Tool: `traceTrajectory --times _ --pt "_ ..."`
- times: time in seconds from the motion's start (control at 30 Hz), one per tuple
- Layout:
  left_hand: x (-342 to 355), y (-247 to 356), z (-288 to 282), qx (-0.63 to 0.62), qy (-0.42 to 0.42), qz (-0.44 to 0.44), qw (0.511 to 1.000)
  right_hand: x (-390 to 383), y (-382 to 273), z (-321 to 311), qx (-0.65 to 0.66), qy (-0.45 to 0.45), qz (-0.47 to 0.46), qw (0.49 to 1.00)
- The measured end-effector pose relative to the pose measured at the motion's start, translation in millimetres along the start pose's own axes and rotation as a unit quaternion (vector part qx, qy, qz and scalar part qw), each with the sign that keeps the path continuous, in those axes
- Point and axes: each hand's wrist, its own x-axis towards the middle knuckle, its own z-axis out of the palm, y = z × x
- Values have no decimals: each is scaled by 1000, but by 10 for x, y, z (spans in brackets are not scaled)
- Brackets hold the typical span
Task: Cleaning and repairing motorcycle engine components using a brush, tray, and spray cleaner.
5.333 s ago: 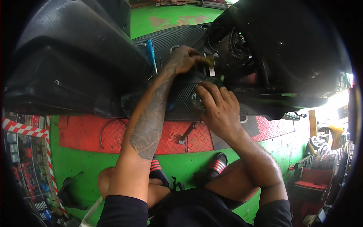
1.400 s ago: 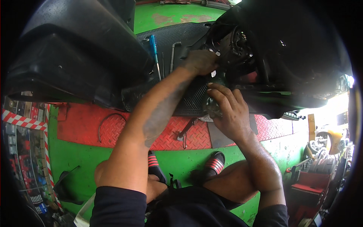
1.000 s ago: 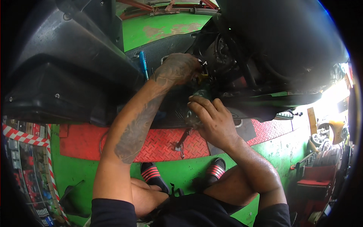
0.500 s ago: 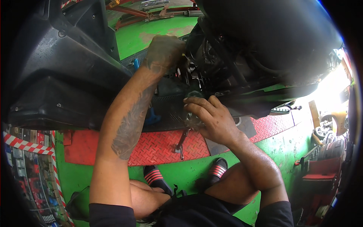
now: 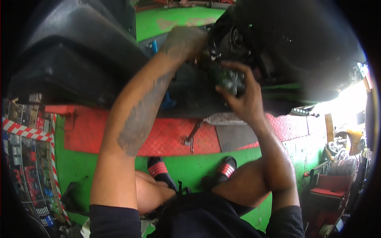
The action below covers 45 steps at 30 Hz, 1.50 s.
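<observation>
My left hand (image 5: 184,43) reaches to the far side of the black scooter's footboard, beside the opened bodywork. Its back faces me and the fingers curl closed, so whatever they hold is hidden. In my right hand (image 5: 248,89), thumb and fingers curve around a clear, shiny container (image 5: 232,80), slightly blurred. That container lies close to the exposed parts (image 5: 212,55) under the seat section. Blue tool handles stand out on the footboard: one (image 5: 154,47) beside my left wrist, another (image 5: 168,101) beyond my left forearm.
A dark seat section (image 5: 293,39) fills the upper right, and a black front panel (image 5: 75,67) the upper left. Below the scooter is a red tread-plate platform (image 5: 158,137) with a side stand (image 5: 192,137). Striped tape (image 5: 27,130) borders shelves at left; a red-topped stand (image 5: 327,190) is at right.
My right hand has moved up and to the right with the clear container, from over the footboard's near edge. The view has shifted; my left hand stays closed at the footboard's far side.
</observation>
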Motion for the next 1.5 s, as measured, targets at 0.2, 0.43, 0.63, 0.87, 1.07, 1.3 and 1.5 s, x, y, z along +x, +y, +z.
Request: traceTrajectory --times 0.2,0.43,0.63,0.87,1.07,1.3,1.5 --pt "-572 -111 205 -201 32 -132 970 -37 60 90 -83 38 -16 996" --pt "-1921 1031 742 -697 162 -307 627 -109 -7 29 -168 117 -60 977" --pt "-2674 2149 1313 -817 26 -288 499 -148 -309 -186 -106 127 -1 986" --pt "-2054 2599 2056 -627 -176 -331 683 -165 -144 -317 -128 105 -99 981" --pt "-1453 2940 2482 -725 -72 -465 504 -239 -78 -315 -84 114 -120 983" --pt "-1064 3097 2873 -790 -34 -534 300 -253 54 -393 -70 75 -93 990" --pt "-1007 2949 3016 -781 82 -552 280 -233 -9 -360 -34 40 -70 996"
